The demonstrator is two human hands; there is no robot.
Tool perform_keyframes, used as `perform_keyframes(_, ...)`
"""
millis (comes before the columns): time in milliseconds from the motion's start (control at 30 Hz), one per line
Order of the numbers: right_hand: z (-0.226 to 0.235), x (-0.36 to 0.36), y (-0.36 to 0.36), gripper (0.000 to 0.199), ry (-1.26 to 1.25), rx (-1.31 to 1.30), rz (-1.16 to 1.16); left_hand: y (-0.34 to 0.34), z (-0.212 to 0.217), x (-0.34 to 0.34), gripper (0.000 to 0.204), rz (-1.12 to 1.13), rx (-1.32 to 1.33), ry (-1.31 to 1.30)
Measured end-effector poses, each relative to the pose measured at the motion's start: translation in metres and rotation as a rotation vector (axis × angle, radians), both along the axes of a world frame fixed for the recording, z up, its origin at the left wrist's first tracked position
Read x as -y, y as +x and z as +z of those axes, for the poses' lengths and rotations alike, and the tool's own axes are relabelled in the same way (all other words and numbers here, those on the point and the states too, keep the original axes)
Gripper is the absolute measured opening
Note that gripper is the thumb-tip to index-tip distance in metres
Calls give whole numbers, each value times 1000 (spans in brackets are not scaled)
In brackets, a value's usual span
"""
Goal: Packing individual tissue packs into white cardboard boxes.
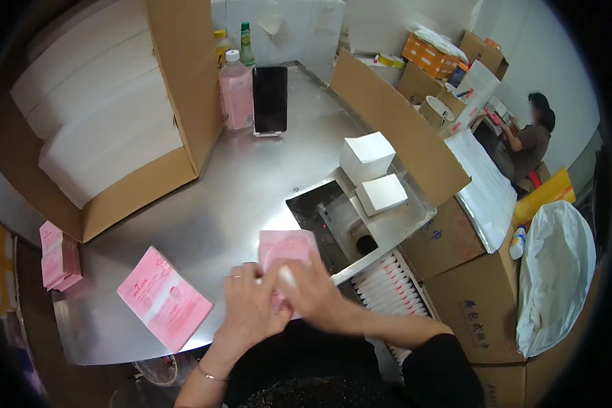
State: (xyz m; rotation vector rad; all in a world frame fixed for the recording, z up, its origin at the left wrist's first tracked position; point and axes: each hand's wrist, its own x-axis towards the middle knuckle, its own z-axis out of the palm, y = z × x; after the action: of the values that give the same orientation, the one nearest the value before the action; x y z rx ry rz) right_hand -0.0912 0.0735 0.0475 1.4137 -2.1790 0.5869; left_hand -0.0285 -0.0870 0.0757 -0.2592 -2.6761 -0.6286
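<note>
pink packet point(285, 243): glossy plastic; worktop point(241, 204): smooth shiny metal; carton point(183, 75): matt cardboard

Pink printed packet point(285, 245), gripped, partly hidden; white piece point(287, 276) over it.

Black sleeve point(449, 367), seemingly silvery bracelet point(213, 377)

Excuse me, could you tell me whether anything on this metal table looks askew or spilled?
I see no spill. The small pink stack at the table's left edge looks untidy: its lower pieces jut out unevenly, unlike the squarer pink pile to its right.
</note>
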Motion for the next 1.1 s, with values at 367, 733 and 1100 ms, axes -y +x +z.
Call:
perform_keyframes(367,-23,-42,-108,16,482,465,-514,50,3,26,48,-186,96,102)
perform_keyframes(733,-6,-108,-127,12,52,-145,-880,86,8,99,24,559,151,-205)
perform_keyframes(1100,-5,-123,-141,18,-191,-10,-760,4,-17,-8,34,-94,-22,78)
